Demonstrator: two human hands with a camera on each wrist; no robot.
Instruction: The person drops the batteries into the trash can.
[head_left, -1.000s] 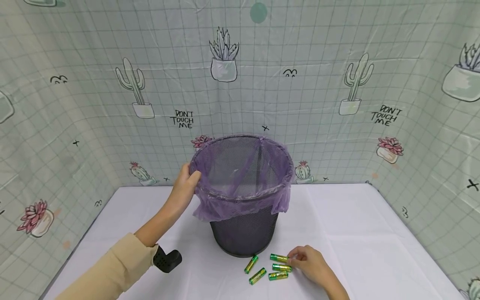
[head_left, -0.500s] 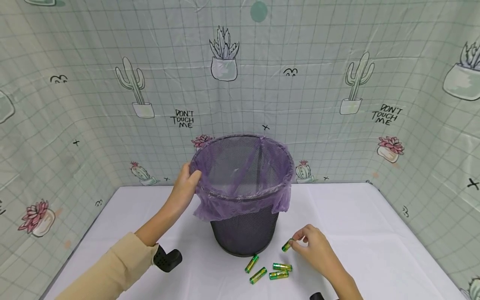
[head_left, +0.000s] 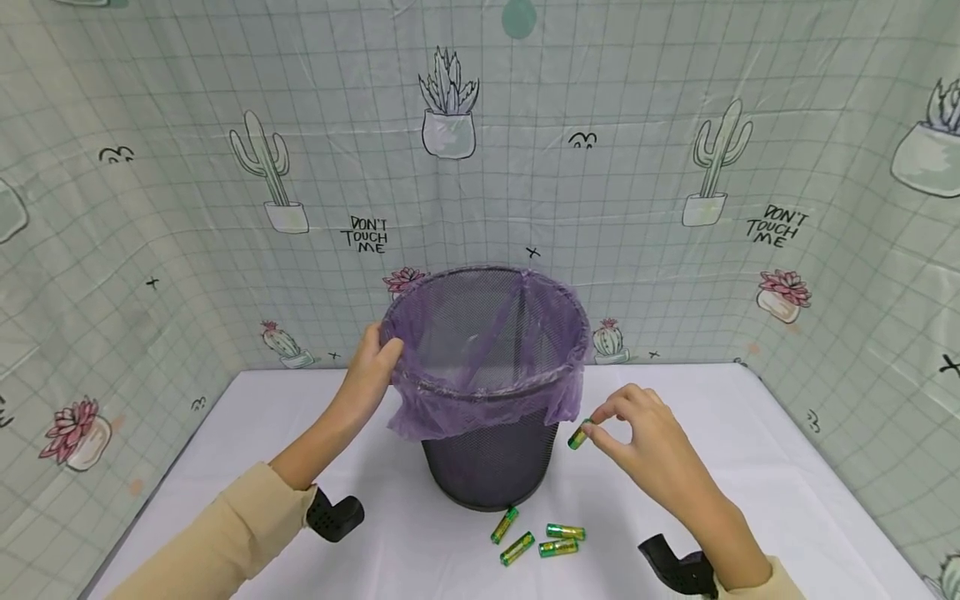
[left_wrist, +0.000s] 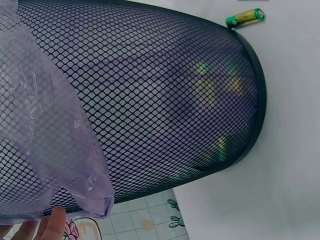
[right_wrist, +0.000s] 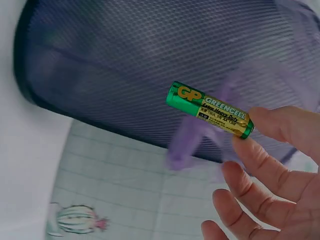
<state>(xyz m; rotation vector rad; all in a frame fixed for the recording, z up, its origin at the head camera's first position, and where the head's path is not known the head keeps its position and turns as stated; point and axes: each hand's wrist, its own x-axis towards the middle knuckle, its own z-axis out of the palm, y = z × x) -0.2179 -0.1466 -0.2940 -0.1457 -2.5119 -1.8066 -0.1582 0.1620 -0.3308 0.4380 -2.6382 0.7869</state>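
My left hand (head_left: 369, 367) grips the left rim of a black mesh wastebasket (head_left: 487, 467), thumb over the edge. A thin purple bin liner (head_left: 465, 418) lines the basket and folds down outside its rim. Right of the basket, below rim height in the head view, my right hand (head_left: 648, 437) holds a green and gold AA battery (right_wrist: 210, 110). Thumb and index finger pinch one end of it, as the right wrist view shows. Through the mesh in the left wrist view, blurred green and gold shapes (left_wrist: 206, 90) show near the basket's bottom.
Several more batteries (head_left: 517, 549) lie on the white tabletop (head_left: 675, 467) in front of the basket; one (left_wrist: 245, 18) is right by its base. A gridded curtain (head_left: 600, 208) printed with cacti encloses the table at the back and sides.
My right hand has picked up one battery from the group on the table and raised it beside the basket. My left hand has stayed on the rim.
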